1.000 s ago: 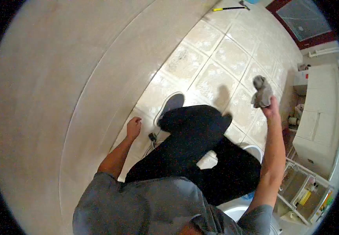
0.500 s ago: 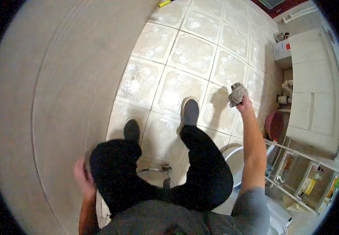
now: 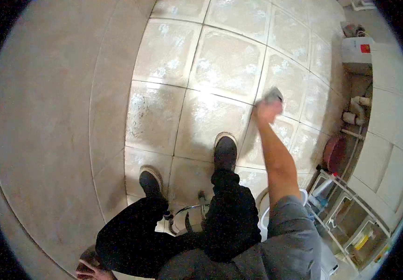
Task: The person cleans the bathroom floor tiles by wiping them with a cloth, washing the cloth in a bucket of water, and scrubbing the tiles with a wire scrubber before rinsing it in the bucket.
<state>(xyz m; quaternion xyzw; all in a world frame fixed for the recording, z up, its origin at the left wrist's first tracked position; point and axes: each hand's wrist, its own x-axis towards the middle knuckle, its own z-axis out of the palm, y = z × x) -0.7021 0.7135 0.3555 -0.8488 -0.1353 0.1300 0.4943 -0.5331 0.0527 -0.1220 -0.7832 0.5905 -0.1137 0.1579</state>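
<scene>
Head view: grey cloth (image 3: 272, 95) gripped, jutting beyond right-hand fingers (image 3: 267, 108).

The floor (image 3: 229, 58) is pale square tile with dark joints and whitish smears, its surface glossy in places. Two dark shoes (image 3: 225, 151) stand on it, apart, with a metallic hose (image 3: 189, 207) behind them.

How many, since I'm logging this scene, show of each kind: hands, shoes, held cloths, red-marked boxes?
Hands: 2 (left hand, right hand)
Shoes: 2 (left shoe, right shoe)
Grey cloth, blurred: 1
Red-marked box: 1
Total: 6
</scene>
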